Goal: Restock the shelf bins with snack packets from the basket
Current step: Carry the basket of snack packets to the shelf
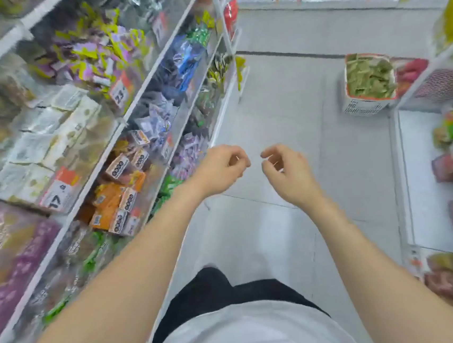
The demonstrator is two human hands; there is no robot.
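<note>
The person stood in the aisle facing along it, both bare forearms stretched out in front of a white shirt (249,335). The left hand (221,169) hung over the pale floor (281,97), just off the edge of the shelf bins (152,73), its fingers loosely curled and nothing in them. The right hand (289,173) was close beside it, thumb and fingers bent inward the same slack way, also empty. The two hands were near each other but did not touch.

The basket (363,108) sat on the floor well ahead and to the person's right, against the foot of the opposite rack (416,84), and was heaped with green snack packets (371,78). Something red (412,70) lay just behind it (too blurred for me to say what).

On the person's left the bins ran away in sloping tiers behind clear fronts. Orange boxes (112,207) filled one on the middle tier near the left forearm, blue packets (187,61) lay farther along that tier, and purple-and-yellow packets (89,51) were piled in the tier above. Pale packets (50,138) were stacked in the bin nearer the person on that upper tier.
</note>
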